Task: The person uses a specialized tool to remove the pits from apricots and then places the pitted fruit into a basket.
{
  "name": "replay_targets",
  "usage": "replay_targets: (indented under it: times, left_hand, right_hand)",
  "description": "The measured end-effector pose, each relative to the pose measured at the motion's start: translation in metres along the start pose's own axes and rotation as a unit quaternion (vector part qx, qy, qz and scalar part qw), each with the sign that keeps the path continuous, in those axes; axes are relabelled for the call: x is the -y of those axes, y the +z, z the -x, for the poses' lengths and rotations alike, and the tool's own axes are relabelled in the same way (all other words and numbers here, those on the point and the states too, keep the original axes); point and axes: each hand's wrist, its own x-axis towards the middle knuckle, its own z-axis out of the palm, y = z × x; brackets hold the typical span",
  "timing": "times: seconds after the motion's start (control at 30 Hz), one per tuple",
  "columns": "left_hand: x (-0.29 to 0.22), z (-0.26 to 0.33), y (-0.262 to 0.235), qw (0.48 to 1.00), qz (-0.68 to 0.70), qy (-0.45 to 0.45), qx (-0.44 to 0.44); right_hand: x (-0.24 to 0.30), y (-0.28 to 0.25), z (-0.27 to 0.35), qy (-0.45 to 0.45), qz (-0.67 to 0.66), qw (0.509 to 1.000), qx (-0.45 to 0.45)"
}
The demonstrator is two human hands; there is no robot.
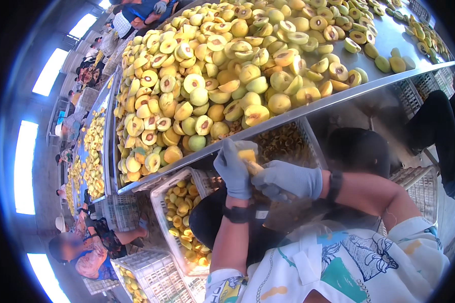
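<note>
Your left hand [233, 170] pinches a yellow fruit piece [246, 154] beside the counter's near edge [349, 95], seemingly to steady it; your right hand [290, 180] has its grip curled closed, contents unclear.

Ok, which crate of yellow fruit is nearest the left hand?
The white crate by the table, left of the left forearm; the other fruit-filled crate, at the picture's lower left, lies farther from the left hand.
</note>
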Motion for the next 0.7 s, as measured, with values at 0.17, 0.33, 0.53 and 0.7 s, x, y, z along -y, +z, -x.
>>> replay_targets:
  times: [0.17,0.33,0.53,0.7]
  left_hand:
    - [-0.006,-0.001,-0.002,0.997,0.071,-0.036,0.01]
    - [-0.01,0.0,-0.002,0.989,0.119,-0.065,0.052]
    - [-0.01,0.006,-0.004,0.978,0.187,-0.081,0.052]
    - [-0.02,0.013,-0.002,0.971,0.213,-0.103,0.031]
  right_hand:
    - [0.0,-0.002,0.0,0.046,-0.186,0.98,0.062]
    - [-0.008,-0.011,-0.004,0.033,-0.17,0.98,0.101]
    - [-0.013,-0.012,-0.004,0.024,-0.093,0.993,0.073]
    - [-0.016,-0.008,-0.003,0.002,-0.026,0.998,0.055]
